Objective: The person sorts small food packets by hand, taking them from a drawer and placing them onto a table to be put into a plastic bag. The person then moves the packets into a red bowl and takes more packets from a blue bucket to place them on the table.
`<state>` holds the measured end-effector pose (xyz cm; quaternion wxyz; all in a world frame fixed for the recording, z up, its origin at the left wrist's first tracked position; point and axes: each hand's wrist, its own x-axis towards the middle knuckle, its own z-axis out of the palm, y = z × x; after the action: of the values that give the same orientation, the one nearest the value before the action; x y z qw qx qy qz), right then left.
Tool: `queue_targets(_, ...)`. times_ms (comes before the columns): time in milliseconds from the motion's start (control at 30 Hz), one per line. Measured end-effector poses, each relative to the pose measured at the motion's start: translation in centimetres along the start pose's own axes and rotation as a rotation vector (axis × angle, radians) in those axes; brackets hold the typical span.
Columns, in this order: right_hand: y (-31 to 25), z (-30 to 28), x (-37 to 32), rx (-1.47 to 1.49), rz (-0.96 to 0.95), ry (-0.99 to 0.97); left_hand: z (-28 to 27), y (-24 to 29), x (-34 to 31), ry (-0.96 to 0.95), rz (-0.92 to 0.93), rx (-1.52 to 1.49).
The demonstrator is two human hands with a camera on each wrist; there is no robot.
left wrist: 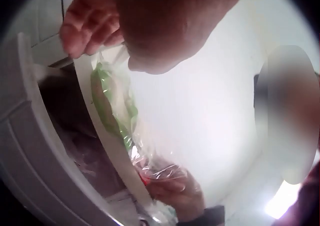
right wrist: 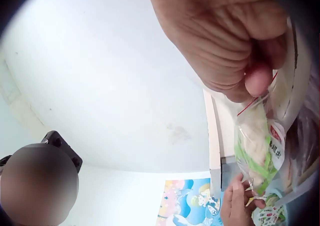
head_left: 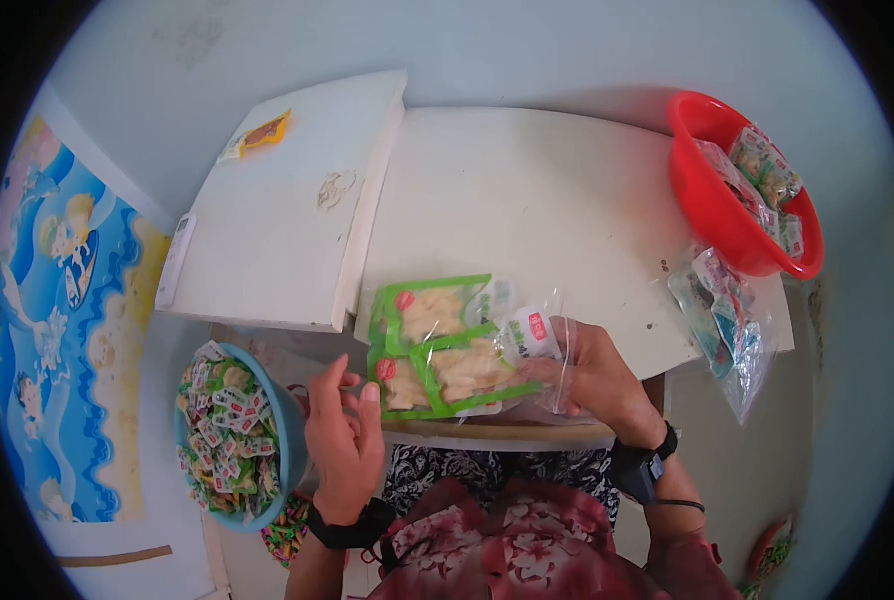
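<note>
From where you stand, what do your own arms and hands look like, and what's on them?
My left hand and right hand are ungloved. A black band circles the left wrist. The right wrist has a black strap with a boxy dark device, and a thin dark cord crosses that forearm. The right sleeve is dark red.

You wear a dark red floral top [head_left: 527,535], black-and-white patterned trousers [head_left: 487,468] and black wristbands [head_left: 352,524], lower frame.
</note>
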<state>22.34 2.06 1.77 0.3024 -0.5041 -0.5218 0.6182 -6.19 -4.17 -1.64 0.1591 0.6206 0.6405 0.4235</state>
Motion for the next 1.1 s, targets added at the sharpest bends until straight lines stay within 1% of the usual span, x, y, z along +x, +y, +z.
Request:
queue_targets(33,-0.2,0.1,-0.1,-0.019,0.015,-0.002,-0.4,-0.8,-0.1,-0.126,-0.046,0.017)
queue_targets(67,-0.5,0.3,-0.3,-0.006,0.017,-0.02,-0.3,-0.9,-0.4,-0.176,-0.153,-0.117)
queue_targets(133,-0.9,0.7,-0.8,0.022,0.02,-0.049,0.4,0.6,-0.3,-0.28,-0.358,-0.391)
queue_targets(233,0.7,1.0,-0.5,-0.058,-0.051,-0.055,1.3,1.5,-0.3,-0.405,-0.425,-0.592)
queue_targets(333,1.4,1.4,-0.4,0.079,-0.154,-0.016,2.5,3.3,-0.5,-0.383,-0.453,-0.872)
queue_targets(433,1.2,0.5,-0.6,-0.033,-0.096,-0.06,4.0,5.2,-0.7,-0.281,-0.422,-1.069)
queue_targets(533,0.1,-0.9,-0.9,-0.14,0.011,-0.041,5.0,6.2,-0.8,-0.331,-0.4,-1.024)
queue_targets(633,0.9,-1.8,-1.3,-0.311,-0.186,-0.006,5.4,6.1,-1.2,-0.315,-0.424,-1.026)
queue_targets(733,0.0,-2.3,-2.3,0.019,-0.019,0.166,5.4,5.7,-1.6,-0.346,-0.407,-0.972)
queue_targets(833,1.8,-2.7,-2.3,-0.021,-0.108,0.191,5.6,5.0,-1.5,-0.341,-0.315,-0.812)
queue_targets(933,2.4,-2.9,-2.4,-0.026,-0.046,0.067,5.0,5.3,-0.7,-0.379,-0.374,-0.833)
queue_targets(1033,2.8,-2.6,-1.4,-0.248,-0.18,0.063,5.5,5.9,-0.7,-0.386,-0.382,-0.833)
queue_targets(1100,3.0,-1.7,-1.2,-0.542,-0.289,0.105,5.9,6.0,-0.8,-0.318,-0.418,-0.832)
